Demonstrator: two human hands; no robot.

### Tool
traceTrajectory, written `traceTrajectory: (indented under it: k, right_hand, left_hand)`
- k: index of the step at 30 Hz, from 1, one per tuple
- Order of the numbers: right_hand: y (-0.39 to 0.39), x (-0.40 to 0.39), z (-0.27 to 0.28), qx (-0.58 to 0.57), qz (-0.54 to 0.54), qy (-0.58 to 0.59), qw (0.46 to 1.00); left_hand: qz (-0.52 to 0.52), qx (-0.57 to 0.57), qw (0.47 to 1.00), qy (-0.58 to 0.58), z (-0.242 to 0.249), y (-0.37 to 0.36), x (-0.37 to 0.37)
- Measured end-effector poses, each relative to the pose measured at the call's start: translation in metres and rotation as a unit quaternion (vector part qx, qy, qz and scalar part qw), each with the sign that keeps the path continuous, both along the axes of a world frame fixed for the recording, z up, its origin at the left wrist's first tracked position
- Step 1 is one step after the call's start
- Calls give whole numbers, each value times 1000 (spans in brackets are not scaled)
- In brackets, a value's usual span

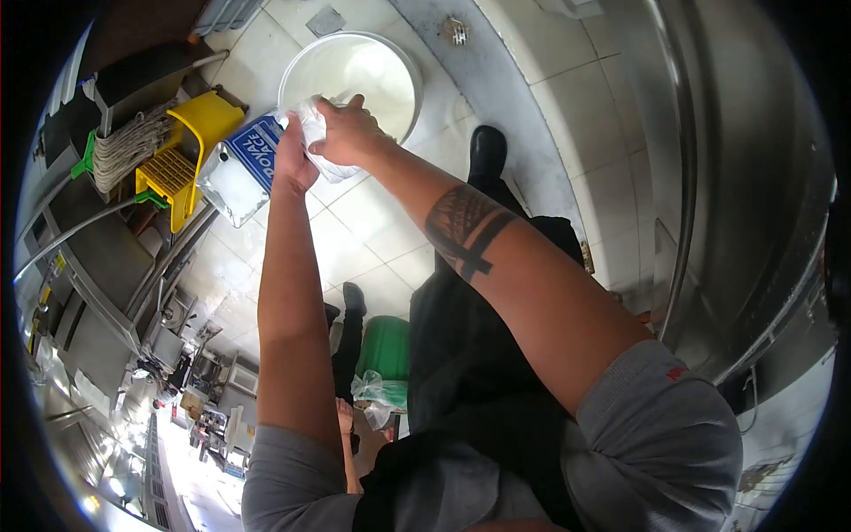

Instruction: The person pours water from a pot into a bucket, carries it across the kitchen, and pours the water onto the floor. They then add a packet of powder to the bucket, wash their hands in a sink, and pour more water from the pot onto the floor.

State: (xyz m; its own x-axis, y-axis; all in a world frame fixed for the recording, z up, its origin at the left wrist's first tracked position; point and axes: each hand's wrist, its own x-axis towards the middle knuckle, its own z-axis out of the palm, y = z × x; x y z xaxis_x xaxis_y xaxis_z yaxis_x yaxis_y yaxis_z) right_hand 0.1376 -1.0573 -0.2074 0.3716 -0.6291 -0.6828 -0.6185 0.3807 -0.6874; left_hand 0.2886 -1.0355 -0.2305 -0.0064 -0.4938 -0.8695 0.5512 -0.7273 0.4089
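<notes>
Above the white bucket (355, 75), at about twelve o'clock in the head view, a crumpled white cloth (317, 133) is held between both hands. The left hand (292, 160) is curled around the cloth from the eleven o'clock side, and the right hand (350, 133) is closed over it from the one o'clock side, so that both are pressed together on the bundle; the fingertips are largely hidden, and how tightly the cloth is gripped cannot be told. The cloth is judged to be soft and light, bunching and folding readily. Whether it is wet cannot be seen; if it is, it would be somewhat heavier and clingy rather than slippery. It is not fragile, and it is best taken by a full handful at each end of the bundle, as seems to be done now, since a loose pinch would let a tail hang free. A corner is seen hanging below the right hand.

The bucket stands on the tiled floor (372, 230), directly under the hands, and its pale inside is in view. At nine to ten o'clock a yellow mop wringer (191, 146) with a mop head (128, 146) is seen, and just beside the left hand a blue-and-white bag (239, 168) lies on the floor. A large steel vessel (745, 177) fills the three o'clock side. A green bin (386, 346) is seen at about six o'clock.
</notes>
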Motion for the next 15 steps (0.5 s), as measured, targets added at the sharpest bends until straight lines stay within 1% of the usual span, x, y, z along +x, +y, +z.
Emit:
traceTrajectory:
  k: [2, 4, 5, 7, 11, 15]
  right_hand:
    - [-1, 0, -2, 5, -6, -10, 1000]
    - [-1, 0, -3, 10, -12, -21, 1000]
    - [-2, 0, -3, -5, -6, -20, 1000]
    - [-4, 0, -5, -20, 0, -18, 1000]
    - [-10, 2, 0, -14, 8, -22, 1000]
    - [-14, 3, 11, -1, 4, -20, 1000]
  left_hand:
    - [-13, 8, 1000, 4, -3, -1, 1]
    - [-46, 19, 998, -30, -2, -2, 2]
    - [-45, 20, 998, -30, -2, -3, 2]
    - [-65, 27, 995, -72, -4, -2, 3]
    - [-54, 42, 994, -89, -5, 1, 6]
    - [-36, 17, 994, -101, -10, 7, 9]
